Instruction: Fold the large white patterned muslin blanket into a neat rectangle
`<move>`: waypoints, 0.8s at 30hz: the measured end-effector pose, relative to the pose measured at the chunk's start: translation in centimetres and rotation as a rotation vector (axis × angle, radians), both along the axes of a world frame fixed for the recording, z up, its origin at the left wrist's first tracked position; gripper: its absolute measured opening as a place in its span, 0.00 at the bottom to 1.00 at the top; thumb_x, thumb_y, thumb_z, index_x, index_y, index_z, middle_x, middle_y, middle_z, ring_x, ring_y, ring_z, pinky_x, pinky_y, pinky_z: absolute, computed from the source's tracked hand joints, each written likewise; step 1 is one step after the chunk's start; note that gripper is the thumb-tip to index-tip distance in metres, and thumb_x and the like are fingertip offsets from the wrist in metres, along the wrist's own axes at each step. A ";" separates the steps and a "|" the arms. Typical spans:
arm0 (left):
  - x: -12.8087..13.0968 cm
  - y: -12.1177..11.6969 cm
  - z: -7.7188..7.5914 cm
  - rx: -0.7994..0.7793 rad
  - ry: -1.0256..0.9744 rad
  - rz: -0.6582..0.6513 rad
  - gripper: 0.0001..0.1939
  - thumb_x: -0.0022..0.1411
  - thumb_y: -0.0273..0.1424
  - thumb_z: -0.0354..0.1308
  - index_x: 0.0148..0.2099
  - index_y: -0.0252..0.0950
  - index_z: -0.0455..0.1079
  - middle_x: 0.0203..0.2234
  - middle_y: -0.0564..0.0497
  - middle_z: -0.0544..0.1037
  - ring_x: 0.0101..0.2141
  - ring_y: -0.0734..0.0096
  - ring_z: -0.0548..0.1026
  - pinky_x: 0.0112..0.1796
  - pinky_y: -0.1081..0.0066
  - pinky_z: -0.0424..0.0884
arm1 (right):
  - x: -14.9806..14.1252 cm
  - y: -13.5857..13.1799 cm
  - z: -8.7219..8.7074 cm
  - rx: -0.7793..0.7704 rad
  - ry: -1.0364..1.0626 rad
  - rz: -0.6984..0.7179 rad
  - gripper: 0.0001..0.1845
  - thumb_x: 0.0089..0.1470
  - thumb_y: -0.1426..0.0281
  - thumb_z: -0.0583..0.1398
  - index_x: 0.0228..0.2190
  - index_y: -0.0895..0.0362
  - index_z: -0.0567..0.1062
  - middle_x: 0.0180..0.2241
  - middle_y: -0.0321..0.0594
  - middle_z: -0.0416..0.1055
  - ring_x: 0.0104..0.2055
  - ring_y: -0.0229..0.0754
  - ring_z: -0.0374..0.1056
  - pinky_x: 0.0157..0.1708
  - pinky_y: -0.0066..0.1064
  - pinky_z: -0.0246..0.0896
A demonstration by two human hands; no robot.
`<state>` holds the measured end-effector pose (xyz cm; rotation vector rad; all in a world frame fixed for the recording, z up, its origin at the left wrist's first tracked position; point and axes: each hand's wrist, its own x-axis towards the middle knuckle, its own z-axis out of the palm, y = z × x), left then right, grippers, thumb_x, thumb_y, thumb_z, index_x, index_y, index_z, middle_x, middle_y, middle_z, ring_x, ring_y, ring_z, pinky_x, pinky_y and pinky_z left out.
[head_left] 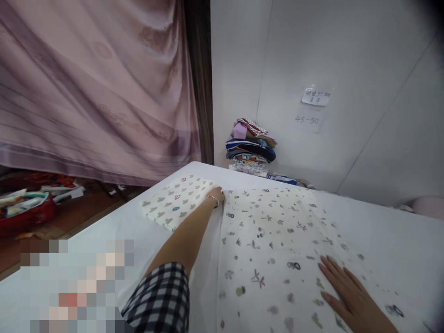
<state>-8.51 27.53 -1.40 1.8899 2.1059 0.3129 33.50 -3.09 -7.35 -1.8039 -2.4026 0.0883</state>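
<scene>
Cloth point(270, 236) already spread mostly flat on bench point(388, 240), lower centre; right hand point(347, 291) open atop, left hand point(217, 194) at far-left corner, grip unclear.

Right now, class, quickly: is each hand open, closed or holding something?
Left hand: at a far corner of the large printed cloth; grip can't be told.
Right hand: open, palm down on that cloth.

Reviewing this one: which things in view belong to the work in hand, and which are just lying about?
In the work:
- wide printed cloth, under the flat right hand; left hand at its far left corner
- white table beneath

Apparently lying about:
- smaller printed cloth, possibly touched
- fabric stack
- red container
</scene>
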 end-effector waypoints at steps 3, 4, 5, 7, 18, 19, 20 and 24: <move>0.5 -0.3 0.1 0.008 0.010 0.027 0.20 0.56 0.29 0.52 0.52 0.36 0.67 0.47 0.40 0.73 0.48 0.58 0.71 0.46 0.65 0.67 | -0.4 0.0 0.7 -0.040 0.003 -0.016 0.35 0.57 0.51 0.49 0.62 0.43 0.44 0.63 0.29 0.38 0.64 0.50 0.37 0.62 0.50 0.38; 0.8 -0.4 0.2 0.013 0.017 0.050 0.18 0.57 0.28 0.51 0.50 0.34 0.69 0.46 0.38 0.73 0.48 0.56 0.71 0.46 0.62 0.67 | -0.6 0.0 0.9 -0.049 0.007 -0.023 0.34 0.57 0.51 0.48 0.62 0.43 0.45 0.63 0.29 0.37 0.64 0.50 0.37 0.62 0.50 0.37; 1.1 -0.3 0.2 0.020 0.022 0.077 0.17 0.57 0.27 0.50 0.49 0.33 0.70 0.46 0.35 0.73 0.47 0.55 0.71 0.45 0.60 0.67 | -0.7 0.0 1.1 -0.056 0.014 -0.029 0.34 0.57 0.51 0.48 0.62 0.43 0.45 0.63 0.29 0.37 0.64 0.50 0.37 0.62 0.50 0.36; 1.5 -0.1 0.3 0.031 0.018 0.135 0.16 0.58 0.26 0.49 0.47 0.30 0.70 0.45 0.32 0.73 0.47 0.52 0.71 0.45 0.58 0.67 | -0.9 -0.1 1.5 -0.064 0.032 -0.039 0.34 0.57 0.51 0.48 0.62 0.44 0.45 0.63 0.29 0.37 0.64 0.49 0.36 0.62 0.49 0.34; 1.4 -5.2 1.4 -0.083 -0.230 0.133 0.23 0.61 0.37 0.48 0.54 0.27 0.62 0.40 0.35 0.76 0.41 0.57 0.75 0.41 0.65 0.69 | -1.4 0.2 2.6 -0.107 0.051 -0.035 0.33 0.59 0.50 0.42 0.62 0.48 0.46 0.64 0.34 0.35 0.65 0.45 0.31 0.62 0.46 0.29; 1.5 -6.6 1.4 -0.108 -0.265 0.126 0.25 0.61 0.38 0.49 0.56 0.27 0.60 0.40 0.35 0.76 0.39 0.58 0.76 0.39 0.65 0.70 | -1.5 0.3 2.7 -0.110 0.047 -0.036 0.34 0.59 0.49 0.42 0.62 0.49 0.46 0.64 0.34 0.35 0.65 0.44 0.31 0.63 0.45 0.29; 1.6 -8.1 1.4 -0.136 -0.305 0.118 0.26 0.60 0.38 0.50 0.57 0.28 0.58 0.40 0.36 0.76 0.36 0.59 0.77 0.37 0.66 0.72 | -1.5 0.4 3.0 -0.120 0.040 -0.039 0.34 0.59 0.49 0.41 0.62 0.50 0.47 0.64 0.35 0.35 0.65 0.44 0.31 0.62 0.44 0.29; 2.0 -14.4 1.6 -0.278 -0.496 0.098 0.30 0.59 0.38 0.52 0.60 0.31 0.53 0.43 0.38 0.75 0.31 0.63 0.77 0.29 0.69 0.74 | -2.7 0.0 4.8 -0.193 0.016 -0.103 0.38 0.57 0.46 0.39 0.62 0.54 0.51 0.64 0.40 0.36 0.65 0.45 0.32 0.62 0.46 0.30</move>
